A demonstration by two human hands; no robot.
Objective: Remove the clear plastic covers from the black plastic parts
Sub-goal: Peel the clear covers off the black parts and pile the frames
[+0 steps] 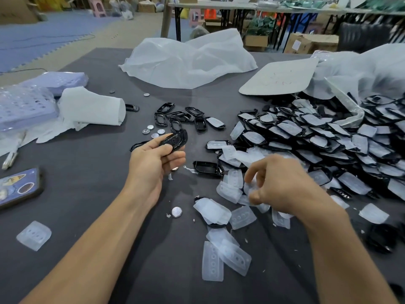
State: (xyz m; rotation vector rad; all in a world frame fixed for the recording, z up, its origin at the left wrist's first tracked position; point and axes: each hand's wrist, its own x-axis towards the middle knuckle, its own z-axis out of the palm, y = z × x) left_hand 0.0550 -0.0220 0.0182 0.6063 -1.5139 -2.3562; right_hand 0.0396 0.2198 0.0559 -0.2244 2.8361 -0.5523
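Observation:
My left hand [153,163] grips a bare black plastic part [175,140] between thumb and fingers, held above the dark table. My right hand [282,185] hovers over the loose clear covers, its thumb and fingers pinching a clear plastic cover [252,189]. Several removed clear covers [225,255] lie scattered below and around it. A large heap of black parts with clear covers on them [324,137] spreads across the right side. Several bare black parts [175,116] sit in a small group at the centre back.
White plastic bags [188,62] lie at the back, with a white board [278,77] beside them. Lilac baskets [26,106] and a foam wrap [92,108] stand at the left. Coins [153,130] and a phone [17,187] rest on the dark table [87,205].

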